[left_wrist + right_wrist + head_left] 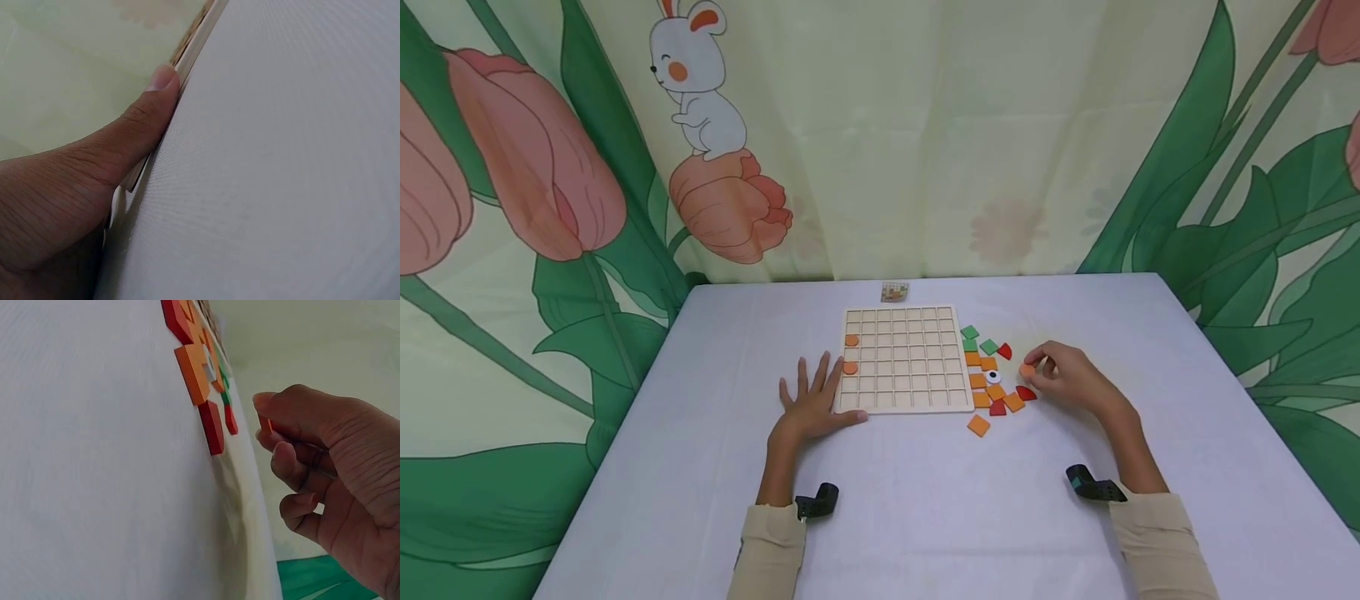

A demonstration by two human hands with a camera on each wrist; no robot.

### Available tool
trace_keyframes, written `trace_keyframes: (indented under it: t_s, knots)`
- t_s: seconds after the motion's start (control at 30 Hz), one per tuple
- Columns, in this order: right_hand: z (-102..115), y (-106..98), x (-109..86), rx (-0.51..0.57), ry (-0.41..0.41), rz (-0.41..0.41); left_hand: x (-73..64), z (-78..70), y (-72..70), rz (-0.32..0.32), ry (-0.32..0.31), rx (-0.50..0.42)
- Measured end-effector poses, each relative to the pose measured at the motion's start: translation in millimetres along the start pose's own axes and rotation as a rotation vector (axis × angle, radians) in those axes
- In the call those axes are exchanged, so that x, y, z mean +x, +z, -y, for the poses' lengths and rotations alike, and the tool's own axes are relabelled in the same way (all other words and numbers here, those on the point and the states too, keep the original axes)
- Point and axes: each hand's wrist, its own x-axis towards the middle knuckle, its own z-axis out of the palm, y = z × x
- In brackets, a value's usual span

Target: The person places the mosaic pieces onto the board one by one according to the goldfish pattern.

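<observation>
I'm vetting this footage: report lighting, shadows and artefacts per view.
Head: bright, fairly even light, the gridded board distinct; left wrist: dimmer, faint rippled pattern across the white cloth; right wrist: dim, soft shadow below the nearest red piece.

The left grip (809,412) lies splayed while the right grip (1067,379) pinches

On the table (700,467), toward the back, the board (916,364). Behind it, the card (894,292); farther behind, the curtain (910,150). In the board's left column, two discs (852,340), one behind the other. At its front left corner, the left hand (810,411). Right of the board, squares (977,381), with wedges (1026,392) along their right and front, the eye (992,377) in their midst. Apart in front, a lone square (978,426). Rightmost, the right hand (1069,377), a piece (1026,370) in its grasp.
</observation>
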Motion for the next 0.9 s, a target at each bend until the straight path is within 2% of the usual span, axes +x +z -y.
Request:
trace_keyframes:
  t_s: [0.27, 0.73, 0.9]
  knots:
    - [22, 13, 13.7, 0.031, -0.036, 0.053, 0.3, -0.9, -0.1, 0.002, -0.005, -0.006]
    - [62, 45, 35.3, 0.042, -0.218, 0.125, -0.3, -2.3, -1.2, -0.012, 0.007, 0.0]
    - [75, 54, 42.1, 0.045, -0.252, 0.141, -0.5, -2.6, -1.3, -0.012, 0.006, -0.001]
